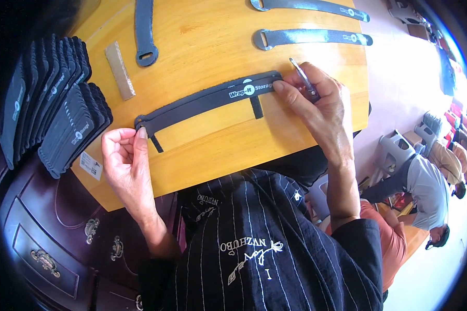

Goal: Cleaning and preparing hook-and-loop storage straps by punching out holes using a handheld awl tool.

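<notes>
Across a yellow wooden tabletop, near the front edge, a dark layered strap, probably light, bendable, best taken by its ends. Pinched at either end by right hand and left hand, fingers closed; also in the right, a slim metal tool.

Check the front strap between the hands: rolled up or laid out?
Laid out: the front strap runs from left hand to right hand.

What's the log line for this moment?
left hand: pinching black strap, left end | right hand: pinching right end, holding slim tool | stacked straps: at left
</notes>
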Tool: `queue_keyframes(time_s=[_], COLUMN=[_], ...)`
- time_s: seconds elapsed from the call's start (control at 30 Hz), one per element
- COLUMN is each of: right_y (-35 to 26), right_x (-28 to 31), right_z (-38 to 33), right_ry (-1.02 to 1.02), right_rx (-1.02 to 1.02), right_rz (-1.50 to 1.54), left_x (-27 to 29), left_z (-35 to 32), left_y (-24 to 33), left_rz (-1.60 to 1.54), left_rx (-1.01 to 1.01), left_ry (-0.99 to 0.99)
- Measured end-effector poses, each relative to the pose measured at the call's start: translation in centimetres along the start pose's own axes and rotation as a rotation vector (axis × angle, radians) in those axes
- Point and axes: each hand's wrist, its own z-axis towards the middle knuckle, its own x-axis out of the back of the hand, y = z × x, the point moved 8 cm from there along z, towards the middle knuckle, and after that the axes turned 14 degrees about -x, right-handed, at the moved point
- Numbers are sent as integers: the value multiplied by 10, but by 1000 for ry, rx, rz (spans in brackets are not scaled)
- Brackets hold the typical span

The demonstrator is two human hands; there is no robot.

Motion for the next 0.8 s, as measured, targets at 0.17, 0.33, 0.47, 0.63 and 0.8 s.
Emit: queue_keyframes(time_s=[0.17, 0.33, 0.47, 0.63, 0.8], right_y=[3, -1, 0, -2, -5], right_x=[-5, -2, -4, -4, -4], right_z=[1, 0, -2, 2, 1], right_ry=[4, 29, 29, 64, -14], right_rx=[-24, -26, -75, -5, -8], right_rz=[21, -10, -1, 33, 27], left_x=[1, -3, -3, -1, -1], left_z=[-1, 0, 1, 2, 2], left_y=[-3, -1, 0, 2, 4], left_rz=[-14, -68, -57, -54, -30], left_rx=[28, -28, -14, -57, -54], left_ry=[-5, 0, -21, -26, -21])
